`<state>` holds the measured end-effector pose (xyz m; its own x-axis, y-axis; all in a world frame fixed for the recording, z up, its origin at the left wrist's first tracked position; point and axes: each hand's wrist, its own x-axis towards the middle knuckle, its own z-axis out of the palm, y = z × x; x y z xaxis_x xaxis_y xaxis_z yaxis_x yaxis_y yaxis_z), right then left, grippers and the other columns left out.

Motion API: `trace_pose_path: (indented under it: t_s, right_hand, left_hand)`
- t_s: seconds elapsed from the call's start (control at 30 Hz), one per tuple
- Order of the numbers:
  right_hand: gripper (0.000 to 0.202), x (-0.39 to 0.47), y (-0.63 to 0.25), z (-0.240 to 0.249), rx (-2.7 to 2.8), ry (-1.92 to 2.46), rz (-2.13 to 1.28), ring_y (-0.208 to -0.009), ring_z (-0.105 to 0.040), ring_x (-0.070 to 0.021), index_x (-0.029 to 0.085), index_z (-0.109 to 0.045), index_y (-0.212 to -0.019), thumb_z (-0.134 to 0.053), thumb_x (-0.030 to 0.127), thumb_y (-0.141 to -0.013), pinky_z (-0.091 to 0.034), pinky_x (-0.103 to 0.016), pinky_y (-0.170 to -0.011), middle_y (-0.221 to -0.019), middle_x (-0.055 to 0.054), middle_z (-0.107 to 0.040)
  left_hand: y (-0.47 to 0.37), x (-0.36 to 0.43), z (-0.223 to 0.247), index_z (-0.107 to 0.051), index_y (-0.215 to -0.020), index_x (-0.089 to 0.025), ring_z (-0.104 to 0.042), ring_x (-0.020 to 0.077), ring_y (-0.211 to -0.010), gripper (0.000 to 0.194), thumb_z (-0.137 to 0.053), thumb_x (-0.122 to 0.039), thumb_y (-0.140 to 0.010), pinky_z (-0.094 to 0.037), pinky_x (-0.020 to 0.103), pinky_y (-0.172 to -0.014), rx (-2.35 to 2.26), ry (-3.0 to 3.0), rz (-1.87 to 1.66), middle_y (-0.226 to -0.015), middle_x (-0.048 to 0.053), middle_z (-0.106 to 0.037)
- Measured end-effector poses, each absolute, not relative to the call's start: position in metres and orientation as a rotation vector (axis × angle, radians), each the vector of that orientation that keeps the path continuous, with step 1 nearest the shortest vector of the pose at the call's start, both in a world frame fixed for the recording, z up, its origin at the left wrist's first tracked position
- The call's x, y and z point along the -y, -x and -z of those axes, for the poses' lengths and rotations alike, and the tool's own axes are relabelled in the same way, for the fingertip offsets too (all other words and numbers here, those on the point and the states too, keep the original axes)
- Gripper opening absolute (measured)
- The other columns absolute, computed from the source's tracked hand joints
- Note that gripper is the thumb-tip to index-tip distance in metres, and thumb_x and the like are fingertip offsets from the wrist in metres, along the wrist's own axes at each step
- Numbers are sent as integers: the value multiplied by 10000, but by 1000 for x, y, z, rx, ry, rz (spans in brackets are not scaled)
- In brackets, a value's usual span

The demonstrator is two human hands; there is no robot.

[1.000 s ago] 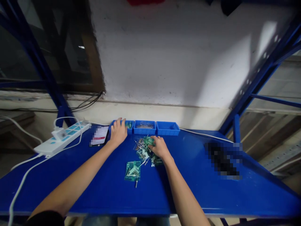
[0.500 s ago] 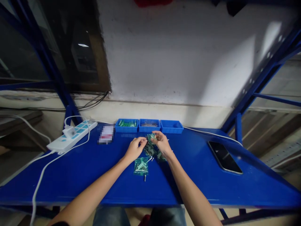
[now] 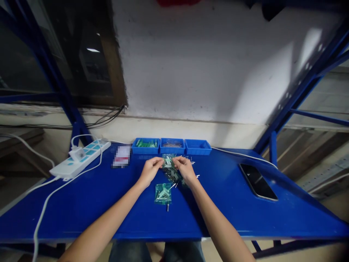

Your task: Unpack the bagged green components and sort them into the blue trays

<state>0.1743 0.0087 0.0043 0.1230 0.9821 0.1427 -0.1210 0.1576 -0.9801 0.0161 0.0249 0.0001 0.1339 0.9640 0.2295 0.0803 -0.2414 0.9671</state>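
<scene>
Between my two hands is a small clear green plastic bag (image 3: 168,161) with pale and metal parts in it. My left hand (image 3: 151,170) pinches its left edge. My right hand (image 3: 184,168) pinches the right edge. Below the bag lies a pile of small metal parts (image 3: 172,175), partly covered by my right hand. Nearer to me, a second green bag (image 3: 163,193) of similar parts rests flat on the table, with a single metal pin (image 3: 168,207) just below it.
Three blue bins line the back: one with green pieces (image 3: 146,144), one with brownish contents (image 3: 172,145), and a third bin (image 3: 198,146) at right. A white power strip (image 3: 79,162) with cables stands left. A phone (image 3: 258,182) lies right on the blue table (image 3: 223,211).
My right hand has brought the green bag to the left, and my left hand now grips its other edge. The bag is spread between both hands. The view has shifted slightly.
</scene>
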Motion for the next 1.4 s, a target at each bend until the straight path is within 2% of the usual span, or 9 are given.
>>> trace_pose_path:
  t_s: [0.3,0.47,0.73,0.97,1.07,1.17,1.27,1.33,1.4]
  right_hand:
    - [180,-8,-173,-4,995,1119,-1133,-331,-319,-72,182,-578,-686,-615,355,-651,-218,-211,-384,-358,88,-417]
    - [83,-5,-167,-4,945,1064,-1234,-404,-516,-127,205,-513,-688,-539,257,-630,-350,-217,-418,-447,43,-567]
    - [141,-2,-156,-2,790,966,-1367,-450,-570,-148,206,-495,-697,-498,182,-558,-448,-264,-510,-511,23,-622]
    - [122,-2,-157,-6,667,882,-1386,-528,-602,-161,188,-518,-676,-551,144,-567,-461,-268,-545,-549,-8,-633]
    - [99,0,-158,-8,682,883,-1406,-553,-615,-166,195,-514,-694,-588,251,-657,-475,-281,-586,-570,-11,-634]
    - [270,2,-157,-8,701,975,-1430,-547,-616,-180,195,-510,-697,-564,456,-742,-482,-308,-603,-563,-23,-624]
    - [287,3,-155,-6,761,1095,-1309,-549,-602,-172,196,-499,-688,-640,446,-699,-469,-287,-586,-541,1,-594]
    - [273,4,-154,-4,796,1113,-1183,-540,-578,-152,209,-496,-772,-694,354,-654,-440,-253,-541,-551,31,-576]
    - [396,5,-153,-2,830,1093,-1076,-518,-546,-136,237,-471,-983,-686,291,-655,-401,-230,-486,-587,53,-575]
  left_hand:
    - [-23,-19,2,-566,-868,-171,-522,113,-577,203,-547,-348,-771,-375,185,-470,-1011,-1481,-1155,-640,-23,-536]
    - [-25,-16,1,-521,-846,-184,-534,112,-569,168,-535,-329,-763,-365,160,-398,-1007,-1420,-1112,-663,-23,-517]
    - [-25,-18,6,-526,-872,-189,-581,116,-630,141,-527,-266,-754,-485,223,-550,-947,-1257,-1158,-755,-11,-559]
    - [-27,-16,6,-569,-902,-184,-570,108,-634,164,-562,-219,-742,-465,234,-613,-869,-1234,-1163,-786,-8,-590]
    - [-27,-15,5,-576,-887,-178,-566,120,-663,176,-575,-321,-784,-462,248,-653,-897,-1260,-1128,-753,-6,-592]
    - [-25,-15,4,-588,-886,-168,-563,130,-684,215,-590,-357,-784,-455,256,-689,-954,-1312,-1110,-750,5,-605]
    - [-23,-15,2,-614,-904,-169,-583,143,-782,194,-615,-300,-761,-446,252,-743,-978,-1333,-1111,-895,36,-628]
    - [-22,-16,1,-612,-978,-189,-591,149,-853,252,-630,-229,-730,-441,250,-778,-971,-1268,-1119,-1007,43,-622]
    - [-21,-16,2,-588,-1050,-204,-598,142,-848,327,-627,-215,-726,-447,251,-768,-958,-1135,-1130,-1033,46,-621]
